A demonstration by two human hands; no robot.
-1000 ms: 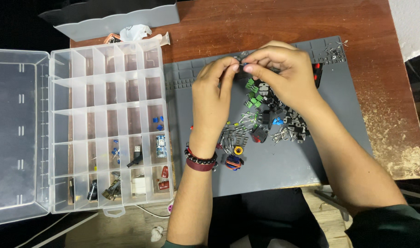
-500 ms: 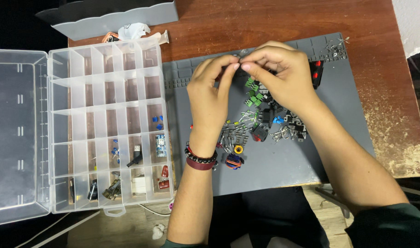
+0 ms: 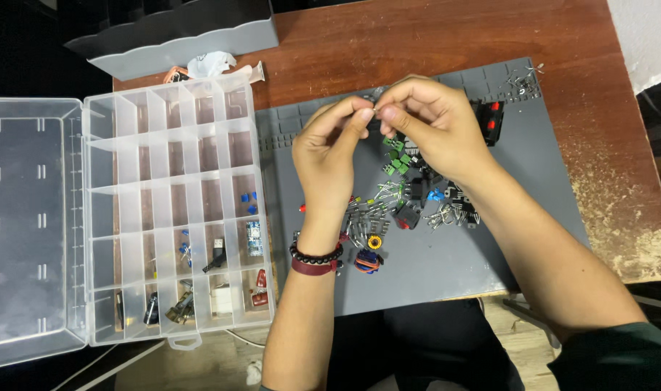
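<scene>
My left hand (image 3: 334, 152) and my right hand (image 3: 431, 123) meet fingertip to fingertip above the grey work mat (image 3: 489, 246). Together they pinch a tiny part (image 3: 375, 111) that is too small to make out. Below the hands lies a pile of small electronic components (image 3: 410, 199): green terminal blocks, black parts, a blue one, thin-legged pieces. A yellow ring part (image 3: 374, 242) and a wound coil (image 3: 368, 261) rest near my left wrist, which wears a dark bead bracelet.
A clear compartment organizer (image 3: 171, 210) lies open left of the mat, its lid (image 3: 26, 232) flat to the left; the lower cells hold a few small parts. A grey tray (image 3: 178, 36) stands at the back. The wooden table's right edge (image 3: 620, 195) is worn.
Both hands stay together over the mat, fingertips working the small part; they have barely shifted. Nothing on the mat or in the organizer has moved.
</scene>
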